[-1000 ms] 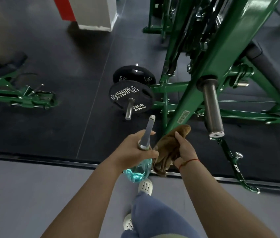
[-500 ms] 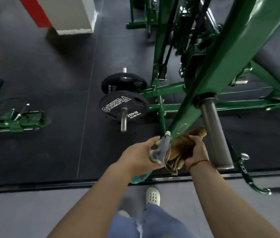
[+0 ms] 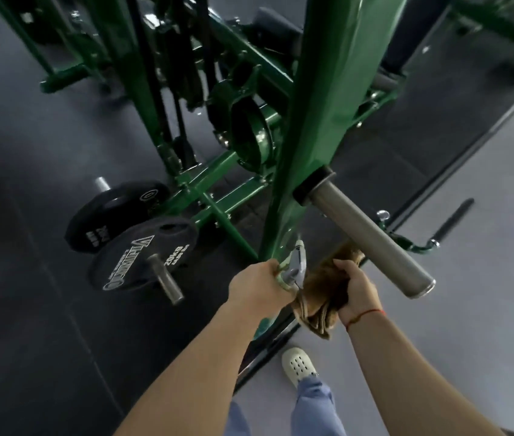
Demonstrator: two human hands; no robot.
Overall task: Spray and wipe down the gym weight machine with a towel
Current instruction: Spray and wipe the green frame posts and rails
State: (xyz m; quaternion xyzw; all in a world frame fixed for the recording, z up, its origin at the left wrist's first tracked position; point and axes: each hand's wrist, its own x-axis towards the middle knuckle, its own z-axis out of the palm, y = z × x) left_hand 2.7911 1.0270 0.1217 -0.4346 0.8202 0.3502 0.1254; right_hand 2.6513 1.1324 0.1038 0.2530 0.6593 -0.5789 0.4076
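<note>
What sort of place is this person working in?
Most likely a gym: a green plate-loaded weight machine, a black 20 kg weight plate stored on its peg, and dark rubber flooring.

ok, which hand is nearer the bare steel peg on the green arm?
Right. The right hand, gripping the towel, sits close beside the steel peg; the left hand, holding the spray bottle, is farther left, beyond the towel.

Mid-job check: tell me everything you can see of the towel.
The towel is brown, soft cloth, bunched into folds. The right hand grips its upper part; loose folds hang below the fist. It sits by the steel peg, close beside the spray bottle in the left hand. Contact with the green frame is unclear.
</note>
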